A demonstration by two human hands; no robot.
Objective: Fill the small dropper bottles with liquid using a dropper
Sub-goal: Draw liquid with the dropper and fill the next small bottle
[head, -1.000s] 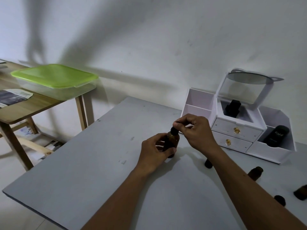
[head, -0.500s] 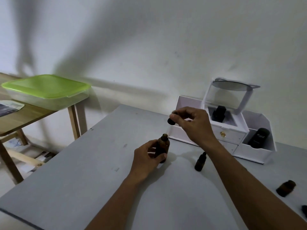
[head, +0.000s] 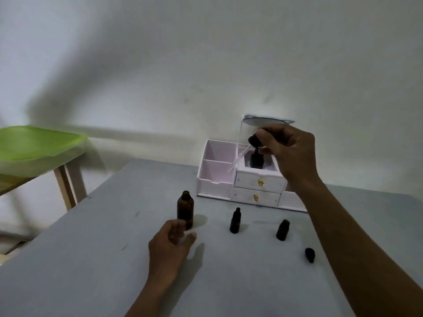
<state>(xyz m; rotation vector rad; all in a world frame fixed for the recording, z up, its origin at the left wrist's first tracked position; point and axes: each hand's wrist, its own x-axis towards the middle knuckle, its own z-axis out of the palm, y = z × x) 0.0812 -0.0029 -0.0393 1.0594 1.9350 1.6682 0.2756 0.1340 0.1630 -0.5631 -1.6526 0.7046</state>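
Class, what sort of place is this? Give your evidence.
Probably a room at home used as a workspace: a grey table by a bare wall, a white drawer organizer, and small brown bottles.

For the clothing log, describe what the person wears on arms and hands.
The left grip and right grip are bare hands without gloves; no ring shows. The left forearm and right forearm are bare to the frame edge: no sleeve, watch or bracelet in view.

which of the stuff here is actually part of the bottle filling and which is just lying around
Job: dropper, pinched by right hand; open amber bottle, by left hand; tall small bottle; short small bottle; loose dark cap.
Lying about: white drawer organizer; green-lidded box; wooden side table.
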